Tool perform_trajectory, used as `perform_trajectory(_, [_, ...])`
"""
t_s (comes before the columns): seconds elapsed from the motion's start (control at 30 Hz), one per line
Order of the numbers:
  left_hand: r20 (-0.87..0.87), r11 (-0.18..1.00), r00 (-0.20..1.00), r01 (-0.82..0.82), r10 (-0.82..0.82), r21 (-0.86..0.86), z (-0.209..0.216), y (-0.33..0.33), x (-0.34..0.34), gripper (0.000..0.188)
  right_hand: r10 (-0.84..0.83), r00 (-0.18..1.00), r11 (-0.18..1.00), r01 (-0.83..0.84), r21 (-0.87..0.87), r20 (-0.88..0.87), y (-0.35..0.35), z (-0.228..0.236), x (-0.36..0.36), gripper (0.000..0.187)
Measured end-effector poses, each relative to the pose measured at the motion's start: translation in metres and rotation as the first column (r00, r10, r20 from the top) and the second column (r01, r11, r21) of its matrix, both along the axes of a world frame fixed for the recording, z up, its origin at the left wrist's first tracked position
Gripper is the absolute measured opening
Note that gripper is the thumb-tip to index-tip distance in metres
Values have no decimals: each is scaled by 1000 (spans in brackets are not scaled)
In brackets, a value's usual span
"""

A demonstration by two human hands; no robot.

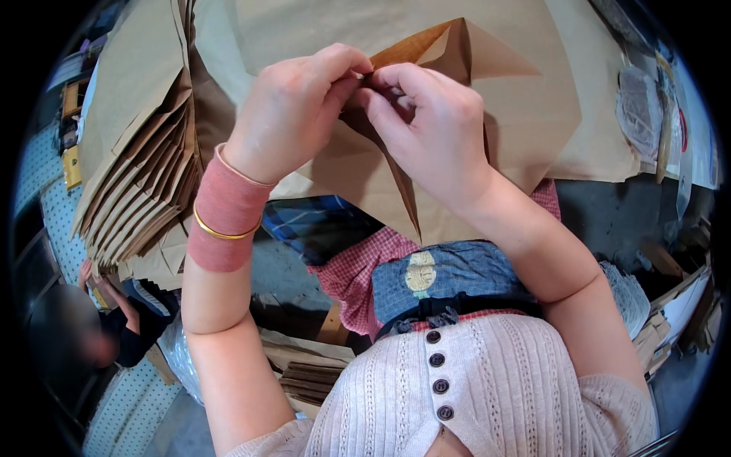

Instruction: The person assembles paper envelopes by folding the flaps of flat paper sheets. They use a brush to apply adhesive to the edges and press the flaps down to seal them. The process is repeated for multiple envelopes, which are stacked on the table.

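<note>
A large brown kraft paper bag [525,129] lies on the work surface before me, its near end spread into pointed folds. My left hand [293,103] is closed, thumb and forefinger pinching the paper at the top of the opened fold. Right beside it my right hand [430,129] is also closed, with its thumb and bent fingers pinching the same fold. The fingertips of both hands nearly meet there, and the exact spot they grip is partly hidden. Between and below the hands, dark creased flaps of the bag hang toward me.
A thick stack of folded brown paper bags [145,175] stands at my left. More folded paper [312,373] lies lower down, near my left elbow. Clear plastic wrapping [638,110] hangs at the right edge. Another person [129,316] is at the lower left, hands by the stack.
</note>
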State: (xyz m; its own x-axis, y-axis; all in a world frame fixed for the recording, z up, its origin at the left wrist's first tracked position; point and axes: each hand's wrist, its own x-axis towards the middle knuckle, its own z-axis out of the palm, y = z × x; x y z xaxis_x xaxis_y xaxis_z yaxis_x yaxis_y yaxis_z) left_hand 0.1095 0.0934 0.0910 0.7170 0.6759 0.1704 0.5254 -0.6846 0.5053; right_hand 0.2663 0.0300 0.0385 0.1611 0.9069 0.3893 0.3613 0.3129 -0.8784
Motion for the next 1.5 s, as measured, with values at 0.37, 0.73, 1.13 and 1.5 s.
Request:
perform_trajectory(0.37, [12,996,999,-38,37,76,-6,-2,2,8,10,982,988,-39,-148,-189,5,-8,-4,5])
perform_trajectory(0.73, [61,998,996,-65,64,6,-5,-2,3,7,60,964,976,-111,-187,-260,3,-13,1,6])
perform_trajectory(1.13, [89,989,987,-124,131,-86,-6,-5,3,6,105,943,968,-169,-185,-315,0,-13,3,7])
perform_trajectory(1.5, [134,985,980,-131,145,-110,-9,-10,-3,7,54,843,949,-210,235,534,19,29,38,23])
